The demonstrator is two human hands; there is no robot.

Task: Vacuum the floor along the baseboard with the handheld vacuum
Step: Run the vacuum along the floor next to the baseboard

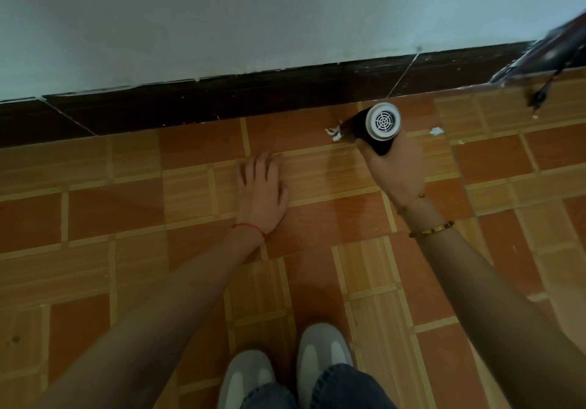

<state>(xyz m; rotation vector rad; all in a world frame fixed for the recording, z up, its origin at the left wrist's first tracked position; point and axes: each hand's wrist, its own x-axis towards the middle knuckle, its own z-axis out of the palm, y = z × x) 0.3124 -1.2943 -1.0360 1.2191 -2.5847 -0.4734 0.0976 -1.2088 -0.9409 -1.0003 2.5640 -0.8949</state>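
My right hand (398, 170) grips a black handheld vacuum (375, 128) whose white vented rear cap faces the camera. Its nozzle end points down and left at white paper scraps (333, 133) on the tiled floor (317, 218), close to the dark baseboard (222, 101). Another white scrap (436, 130) lies right of the vacuum. My left hand (263, 189) rests flat on the floor with fingers spread, left of the vacuum and a little short of the baseboard.
A pale wall (253, 12) rises above the baseboard. A dark object with a black cord (548, 69) leans in at the upper right corner. My two grey shoes (285, 373) stand at the bottom middle.
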